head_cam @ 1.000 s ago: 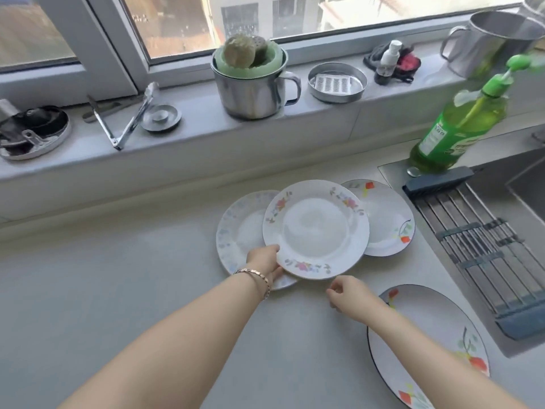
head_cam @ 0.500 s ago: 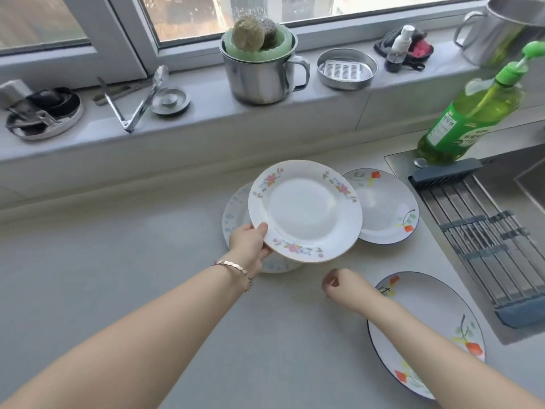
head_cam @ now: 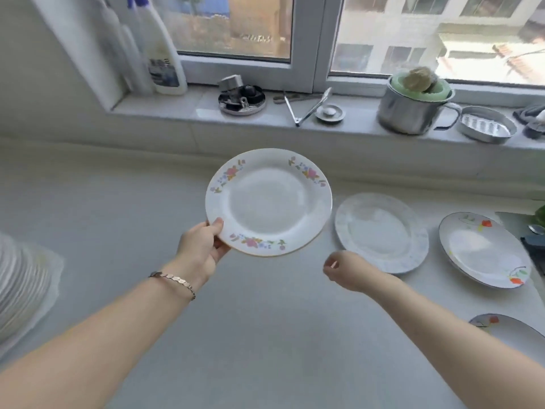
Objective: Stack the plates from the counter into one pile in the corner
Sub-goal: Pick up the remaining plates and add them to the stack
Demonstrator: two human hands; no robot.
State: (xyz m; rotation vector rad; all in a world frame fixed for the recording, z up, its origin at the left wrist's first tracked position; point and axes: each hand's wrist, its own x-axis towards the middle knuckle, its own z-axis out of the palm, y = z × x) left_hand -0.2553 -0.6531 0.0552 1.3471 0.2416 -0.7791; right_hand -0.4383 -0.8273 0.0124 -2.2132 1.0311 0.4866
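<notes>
My left hand (head_cam: 203, 249) pinches the flowered plate (head_cam: 269, 202) at its rim, about 7 o'clock on the plate: thumb on top, fingers underneath. The plate is lifted clear of the counter (head_cam: 147, 208), tilted a little toward me. I judge one-handed edge grip good enough for a light plate, and it leaves the underside free to set down flat.

My right hand (head_cam: 342, 268) hangs empty over the counter at 4 o'clock from the plate, fingers loosely curled, touching nothing.

Three plates lie flat on the counter to the right: a pale blue-rimmed plate (head_cam: 382, 233) at 3 o'clock, just beside the held one; a plate with orange flowers (head_cam: 485, 250) farther right; another orange-flowered plate (head_cam: 513, 332) cut off at 4 o'clock. None overlap. Stacking barely begun, by my reckoning.

At far left, 9 o'clock, a blurred white stack (head_cam: 20, 287) of something; cannot tell what.

On the windowsill (head_cam: 177, 109): a steel mug (head_cam: 413, 113) holding a green sponge (head_cam: 421, 87) and scrubbers; a shallow steel dish (head_cam: 486, 126) with a grated insert; tongs (head_cam: 306, 106); a white bottle (head_cam: 163, 54) in the corner.
</notes>
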